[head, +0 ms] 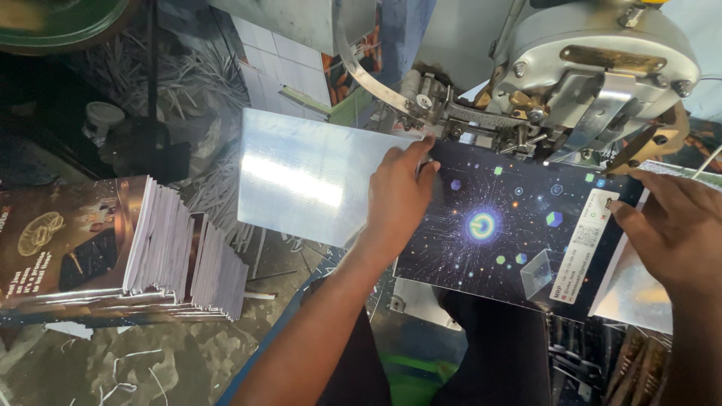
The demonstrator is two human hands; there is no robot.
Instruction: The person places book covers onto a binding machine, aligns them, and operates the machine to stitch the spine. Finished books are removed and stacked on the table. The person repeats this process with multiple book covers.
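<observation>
A: Pressing flat on the dark starry cover (496, 225), left hand (398, 192) at nine o'clock, fingers spread, gripping nothing?

B: Yes, steadying it under the stitching machine (579, 68); right hand (673, 225) at three o'clock, fingers flat on the edge.

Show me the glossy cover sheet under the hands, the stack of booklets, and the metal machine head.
Cover sheet (496, 225), head view: dark starry panel.
Stack of booklets (162, 248), head view: fanned page edges.
Machine head (587, 68), head view: grey housing.
</observation>
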